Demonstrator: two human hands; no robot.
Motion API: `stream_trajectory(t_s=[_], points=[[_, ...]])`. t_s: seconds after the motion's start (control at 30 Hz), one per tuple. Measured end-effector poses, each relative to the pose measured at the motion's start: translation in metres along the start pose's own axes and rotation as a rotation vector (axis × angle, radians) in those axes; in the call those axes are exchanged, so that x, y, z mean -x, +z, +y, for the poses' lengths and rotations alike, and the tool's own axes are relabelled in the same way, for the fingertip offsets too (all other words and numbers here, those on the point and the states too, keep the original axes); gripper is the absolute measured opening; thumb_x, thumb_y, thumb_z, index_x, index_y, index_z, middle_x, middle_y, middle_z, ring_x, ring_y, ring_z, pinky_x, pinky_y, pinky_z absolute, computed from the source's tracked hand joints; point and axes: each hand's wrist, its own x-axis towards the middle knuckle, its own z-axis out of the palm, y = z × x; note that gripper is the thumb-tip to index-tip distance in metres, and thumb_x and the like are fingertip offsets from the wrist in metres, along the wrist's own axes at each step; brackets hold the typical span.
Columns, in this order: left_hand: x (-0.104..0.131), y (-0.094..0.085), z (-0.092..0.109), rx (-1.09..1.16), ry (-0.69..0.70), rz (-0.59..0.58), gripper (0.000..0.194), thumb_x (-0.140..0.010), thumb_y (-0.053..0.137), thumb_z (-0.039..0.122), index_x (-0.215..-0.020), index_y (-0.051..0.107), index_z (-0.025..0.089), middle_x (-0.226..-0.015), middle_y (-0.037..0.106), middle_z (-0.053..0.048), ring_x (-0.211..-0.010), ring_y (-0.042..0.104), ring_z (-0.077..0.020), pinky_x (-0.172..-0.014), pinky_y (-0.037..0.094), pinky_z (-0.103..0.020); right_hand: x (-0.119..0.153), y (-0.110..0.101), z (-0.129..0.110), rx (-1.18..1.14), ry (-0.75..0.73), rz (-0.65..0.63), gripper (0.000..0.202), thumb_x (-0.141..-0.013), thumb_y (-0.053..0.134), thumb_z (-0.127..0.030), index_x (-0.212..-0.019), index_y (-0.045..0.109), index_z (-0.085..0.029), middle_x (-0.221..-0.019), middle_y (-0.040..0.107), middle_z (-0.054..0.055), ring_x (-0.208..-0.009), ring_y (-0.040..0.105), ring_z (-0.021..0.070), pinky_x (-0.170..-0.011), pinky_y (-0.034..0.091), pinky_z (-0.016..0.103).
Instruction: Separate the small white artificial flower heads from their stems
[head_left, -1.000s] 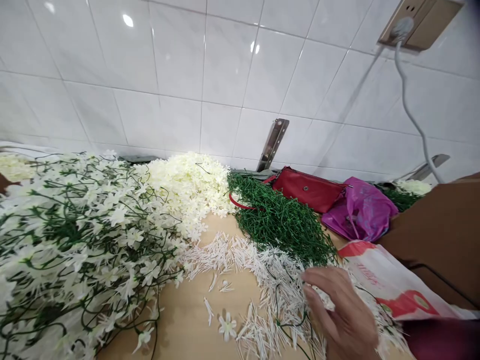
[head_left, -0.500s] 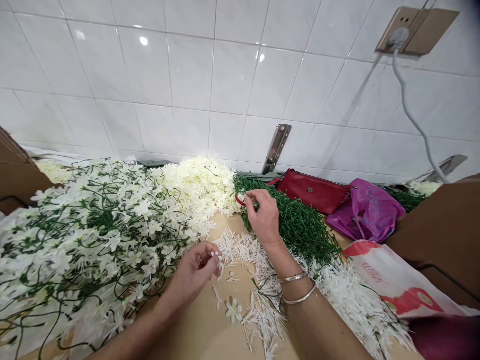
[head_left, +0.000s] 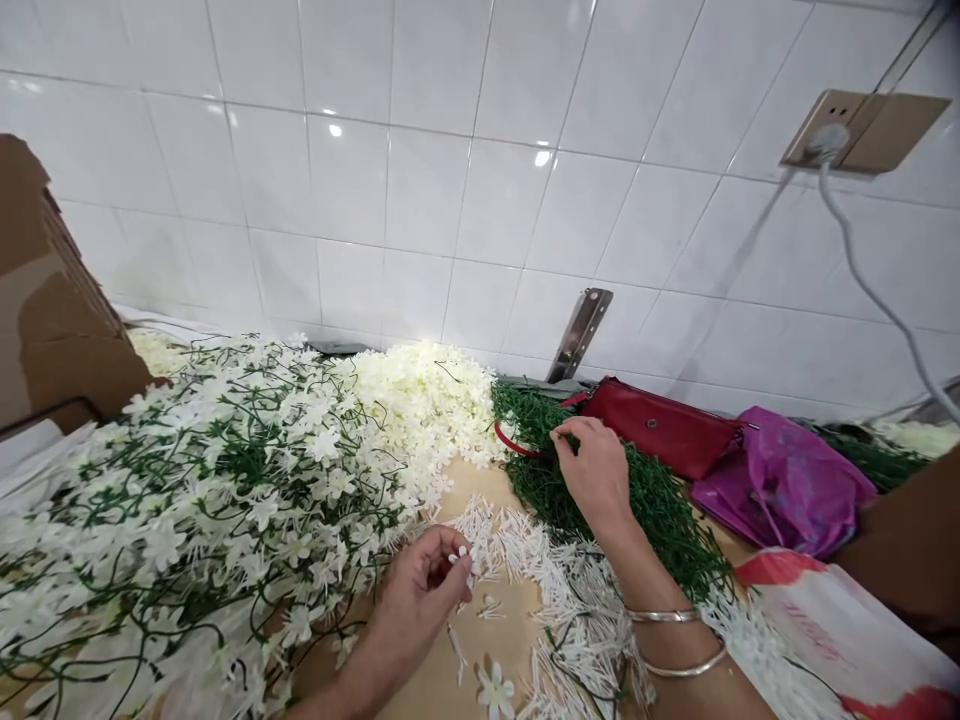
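Note:
My left hand (head_left: pixel 420 600) is closed in a pinch around small white flower stamens (head_left: pixel 460 556), whose pale tips poke out above the thumb. It hovers over the table beside the pile of white flowers. Farther off, my right hand (head_left: pixel 596 470) reaches over a heap of green plastic stems (head_left: pixel 660 520), thumb and forefinger drawn together at its near-left side. Whether a stem sits between those fingertips I cannot make out. Two silver bangles circle that wrist. Loose white stamens (head_left: pixel 517 545) lie between the hands, and a single white flower (head_left: pixel 495 690) rests near the front.
White flowers on green stems (head_left: pixel 247 500) cover the left side. Cream petals (head_left: pixel 427 400) are heaped by the tiled wall. A red strap (head_left: pixel 514 440), a red purse (head_left: pixel 660 420), a purple plastic bag (head_left: pixel 787 485) and a white-red bag (head_left: pixel 840 620) lie rightward. Cardboard (head_left: pixel 67 300) stands left.
My right hand has moved from beside the red strap to over the green stems. My left hand still pinches the white stamens. The view has shifted, so the scene sits lower and farther right.

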Motion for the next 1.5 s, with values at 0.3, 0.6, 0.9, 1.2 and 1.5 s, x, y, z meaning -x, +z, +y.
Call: stream_trajectory(t_s=[0.3, 0.6, 0.9, 1.2, 1.5], points=[[0.006, -0.005, 0.008, -0.003, 0.030, -0.017, 0.042, -0.084, 0.068, 0.060, -0.082, 0.063, 0.018, -0.083, 0.064, -0.004, -0.075, 0.061, -0.0175, -0.071, 0.047, -0.027, 0.038, -0.055, -0.066, -0.279, -0.263, 0.031, 0.010, -0.092, 0.060, -0.014, -0.096, 0.066, -0.021, -0.095, 0.075, 0.007, -0.092, 0.067, 0.0237, -0.081, 0.047, 0.037], [0.001, -0.007, 0.016, 0.026, 0.037, 0.020, 0.038, -0.082, 0.072, 0.050, -0.064, 0.057, 0.019, -0.088, 0.067, -0.005, -0.084, 0.057, -0.0191, -0.076, 0.046, -0.027, 0.116, -0.027, -0.091, -0.360, -0.408, -0.290, 0.023, -0.099, 0.048, -0.009, -0.084, 0.063, -0.020, -0.075, 0.065, 0.002, -0.071, 0.055, 0.0176, -0.071, 0.039, 0.032], [0.004, -0.015, 0.008, 0.123, 0.077, 0.066, 0.024, -0.089, 0.071, 0.042, -0.083, 0.070, 0.019, -0.078, 0.061, 0.000, -0.069, 0.047, -0.0119, -0.069, 0.040, -0.023, 0.117, -0.024, -0.083, -0.452, -0.494, -0.453, 0.022, -0.103, 0.048, -0.016, -0.095, 0.068, -0.020, -0.081, 0.070, 0.002, -0.075, 0.060, 0.0165, -0.074, 0.039, 0.031], [0.007, -0.014, 0.013, 0.202, 0.102, 0.095, 0.019, -0.090, 0.072, 0.038, -0.087, 0.069, 0.019, -0.073, 0.061, 0.001, -0.068, 0.053, -0.0105, -0.070, 0.045, -0.022, 0.109, -0.024, -0.073, -0.421, -0.404, -0.442, 0.019, -0.102, 0.050, -0.018, -0.102, 0.070, -0.018, -0.085, 0.073, 0.005, -0.080, 0.065, 0.0188, -0.076, 0.044, 0.034], [0.011, -0.007, 0.018, 0.012, 0.206, 0.214, 0.028, -0.087, 0.074, 0.043, -0.089, 0.065, 0.017, -0.078, 0.066, 0.001, -0.073, 0.064, -0.0117, -0.072, 0.053, -0.023, 0.104, -0.025, -0.067, -0.572, -0.175, -0.321, 0.014, -0.096, 0.061, -0.016, -0.102, 0.073, -0.020, -0.093, 0.077, 0.005, -0.086, 0.071, 0.0193, -0.081, 0.051, 0.036]])
